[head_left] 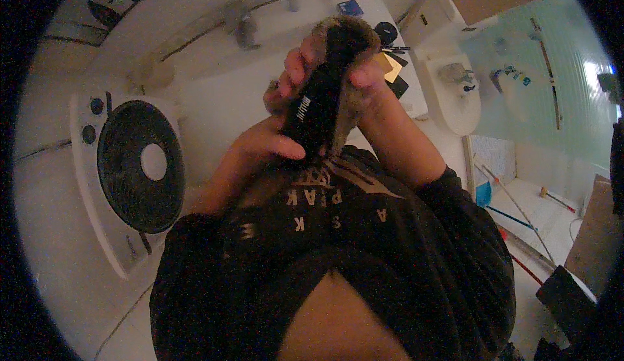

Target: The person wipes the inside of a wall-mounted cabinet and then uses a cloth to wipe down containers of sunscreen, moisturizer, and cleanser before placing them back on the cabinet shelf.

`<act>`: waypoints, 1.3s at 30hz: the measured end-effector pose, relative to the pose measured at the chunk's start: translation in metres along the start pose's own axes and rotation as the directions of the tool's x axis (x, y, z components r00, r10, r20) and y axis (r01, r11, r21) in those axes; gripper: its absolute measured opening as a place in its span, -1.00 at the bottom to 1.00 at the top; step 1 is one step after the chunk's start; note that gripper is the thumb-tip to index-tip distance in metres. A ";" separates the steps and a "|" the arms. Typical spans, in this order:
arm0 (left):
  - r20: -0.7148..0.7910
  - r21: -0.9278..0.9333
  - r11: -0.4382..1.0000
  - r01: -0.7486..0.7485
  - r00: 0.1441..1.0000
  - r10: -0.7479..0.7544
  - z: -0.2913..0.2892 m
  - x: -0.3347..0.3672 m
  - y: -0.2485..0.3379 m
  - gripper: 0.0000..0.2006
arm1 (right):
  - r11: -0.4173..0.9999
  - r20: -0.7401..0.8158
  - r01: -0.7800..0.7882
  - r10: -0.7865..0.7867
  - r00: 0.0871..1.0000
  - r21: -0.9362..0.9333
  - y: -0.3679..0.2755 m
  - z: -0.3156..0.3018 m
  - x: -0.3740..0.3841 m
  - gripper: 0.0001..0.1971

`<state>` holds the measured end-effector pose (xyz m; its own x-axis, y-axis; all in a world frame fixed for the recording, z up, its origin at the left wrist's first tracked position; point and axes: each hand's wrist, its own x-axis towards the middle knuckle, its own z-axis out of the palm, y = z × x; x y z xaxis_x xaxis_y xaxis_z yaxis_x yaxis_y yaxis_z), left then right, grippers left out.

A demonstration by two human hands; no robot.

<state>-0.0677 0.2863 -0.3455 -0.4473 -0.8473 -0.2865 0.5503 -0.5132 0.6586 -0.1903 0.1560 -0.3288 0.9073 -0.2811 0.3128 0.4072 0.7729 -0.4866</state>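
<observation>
In front of my chest I hold a long black object (311, 111) with white lettering on its face and a fuzzy-looking brownish edge. Its exact kind is not clear in this dim, blurred view. My right hand (369, 78) grips the upper part, its thumb on the right side. Fingers showing along the left side appear to wrap round from behind. Lower down, my left hand (270, 141) closes on the near end, thumb across the black face. Parts of both hands are hidden behind the object.
A white counter (416, 98) carries a round black item (385, 33), a yellow piece (391, 67) and a blue packet (350, 7). On the left stands a white fan (140, 166) with a dark round grille. To the right are a toilet (461, 111), long-handled tools and a blue dustpan (483, 194).
</observation>
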 end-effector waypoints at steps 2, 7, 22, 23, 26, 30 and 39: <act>-0.083 -0.055 0.997 0.047 0.995 -0.051 0.018 -0.004 0.003 -0.29 | 0.996 0.060 -0.084 0.087 0.994 -0.037 -0.006 -0.004 0.002 -0.51; -0.402 0.428 0.901 0.069 0.907 0.121 0.010 0.018 0.010 -0.30 | 0.964 -0.570 -0.143 -0.012 0.822 -0.226 -0.020 0.015 0.010 -0.62; -0.415 0.753 0.658 0.003 0.777 0.473 0.005 0.020 0.020 -0.40 | 0.926 -0.584 -0.030 -0.211 0.783 -0.376 -0.013 0.008 0.020 -0.67; -0.375 0.645 0.761 -0.069 0.840 0.393 0.006 0.018 0.020 -0.40 | 0.946 -0.535 -0.024 -0.161 0.830 -0.322 -0.017 0.006 0.019 -0.67; -0.166 0.394 0.883 -0.254 0.925 0.341 0.000 0.013 0.009 -0.42 | 0.987 -0.328 0.037 -0.087 0.941 -0.155 -0.014 0.003 0.015 -0.49; -0.032 -0.017 0.995 -0.095 0.995 0.094 0.015 0.003 0.012 -0.36 | 0.990 0.099 0.012 -0.026 0.995 0.143 -0.004 -0.008 0.016 -0.40; -0.359 0.791 0.595 -0.140 0.682 0.637 -0.011 0.034 -0.005 -0.37 | 0.895 -0.747 -0.210 -0.178 0.640 -0.393 -0.006 0.007 0.025 -0.62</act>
<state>-0.0779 0.2582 -0.3661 0.2991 -0.9539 -0.0253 -0.1678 -0.0787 0.9827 -0.1704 0.1483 -0.3127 0.5868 -0.7427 -0.3227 0.2157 0.5274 -0.8218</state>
